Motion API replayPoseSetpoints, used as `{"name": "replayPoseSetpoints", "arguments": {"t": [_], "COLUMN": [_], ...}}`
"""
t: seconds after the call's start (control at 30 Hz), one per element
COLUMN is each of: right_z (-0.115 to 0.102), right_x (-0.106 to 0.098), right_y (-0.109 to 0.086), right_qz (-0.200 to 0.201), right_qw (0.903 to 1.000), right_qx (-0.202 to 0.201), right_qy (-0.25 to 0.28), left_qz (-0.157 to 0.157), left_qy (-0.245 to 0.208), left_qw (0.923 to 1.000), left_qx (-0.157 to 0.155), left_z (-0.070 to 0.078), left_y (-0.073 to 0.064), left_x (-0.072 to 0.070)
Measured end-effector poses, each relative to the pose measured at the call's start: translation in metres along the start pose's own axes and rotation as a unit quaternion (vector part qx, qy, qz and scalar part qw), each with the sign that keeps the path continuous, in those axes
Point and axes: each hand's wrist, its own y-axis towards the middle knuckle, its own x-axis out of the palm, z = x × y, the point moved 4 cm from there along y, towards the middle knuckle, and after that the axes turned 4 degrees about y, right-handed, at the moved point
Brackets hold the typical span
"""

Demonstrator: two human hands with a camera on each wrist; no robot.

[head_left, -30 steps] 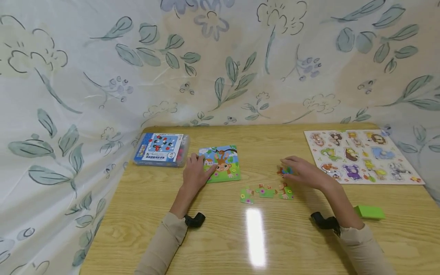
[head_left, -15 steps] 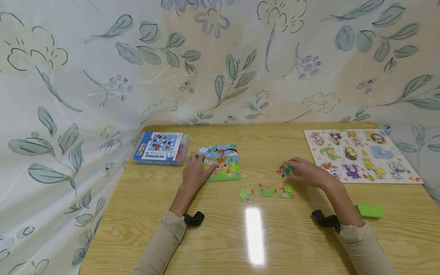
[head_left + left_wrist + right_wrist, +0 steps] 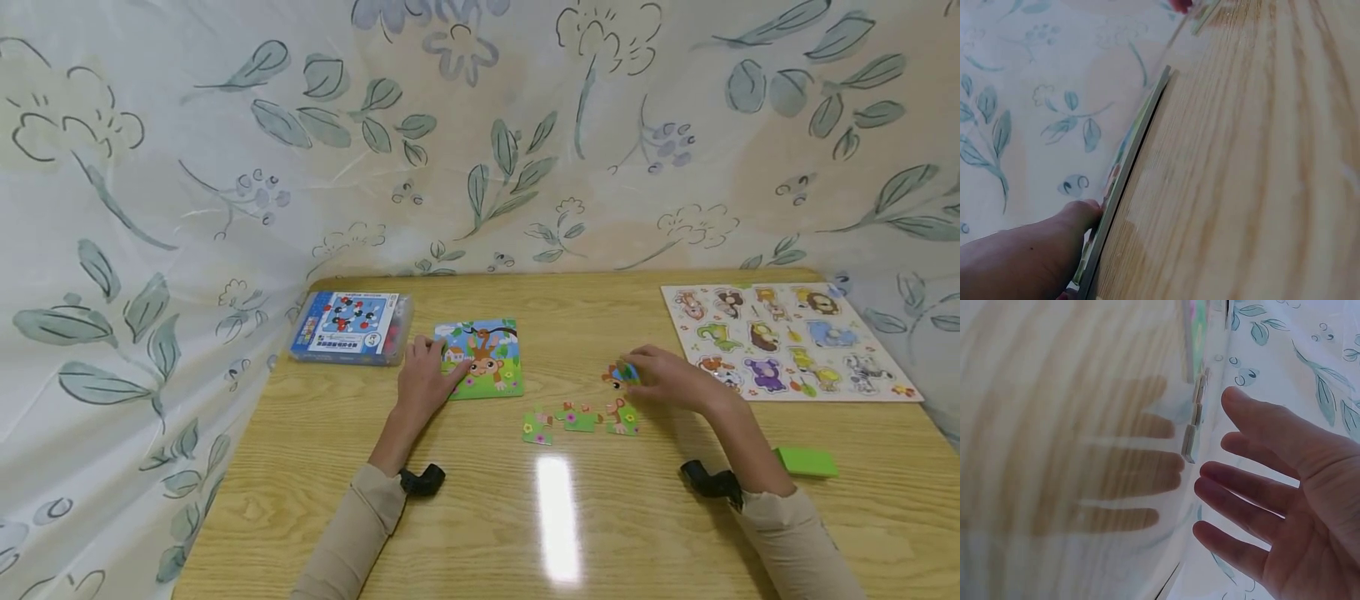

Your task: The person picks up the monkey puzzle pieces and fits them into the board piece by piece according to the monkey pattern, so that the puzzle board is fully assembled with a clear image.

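My left hand [image 3: 426, 375] rests at the left side of a square monkey picture puzzle [image 3: 495, 363], which lies flat on the table. Its straight thumb [image 3: 1079, 219] lies on the puzzle's face in the left wrist view; the other fingers are mostly hidden. My right hand [image 3: 663, 375] is beside a blue and brown puzzle piece [image 3: 617, 378]. In the right wrist view the right hand [image 3: 1272, 481] has its fingers spread, with nothing visible between them. Nearer to me lie a left green piece [image 3: 537, 426], a middle piece [image 3: 577, 417] and a right piece [image 3: 622, 418].
A clear-sided box with a molecule picture [image 3: 351, 327] stands at the table's back left. A white board of animal pieces [image 3: 787, 342] lies at the right. A bright green block [image 3: 806, 462] sits by the right forearm. Floral cloth [image 3: 480, 150] hangs behind the wooden table [image 3: 480, 533].
My right hand has drawn slightly to the right, and more of the blue and brown piece shows at its fingertips. My left hand and the monkey puzzle have stayed in place.
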Motion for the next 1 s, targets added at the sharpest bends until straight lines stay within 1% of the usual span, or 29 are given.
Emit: {"name": "replayPoseSetpoints", "arguments": {"t": [0.13, 0.3, 0.47, 0.77, 1.0], "right_z": [-0.0001, 0.0008, 0.0015, 0.0009, 0.0004], "right_x": [0.0009, 0.0013, 0.0031, 0.0044, 0.0069], "right_y": [-0.0001, -0.0007, 0.0003, 0.0018, 0.0043], "right_qz": [-0.003, -0.002, 0.003, 0.011, 0.006], "right_qw": [1.0000, 1.0000, 0.9999, 0.9993, 0.9963], "right_qx": [-0.005, -0.002, -0.009, -0.026, -0.046], "right_qy": [-0.007, -0.005, -0.009, -0.024, -0.072], "left_qz": [0.005, 0.013, 0.009, 0.007, 0.004], "left_qy": [-0.006, -0.002, -0.006, -0.001, 0.000], "left_qw": [1.0000, 0.9999, 0.9999, 1.0000, 1.0000], "left_qx": [0.002, 0.005, 0.001, -0.001, 0.000], "left_z": [-0.0002, -0.0003, -0.0002, -0.0007, -0.0014], "left_y": [0.0001, 0.0005, 0.0008, 0.0003, 0.0004], "left_x": [0.0013, 0.0012, 0.0009, 0.0017, 0.0024]}}
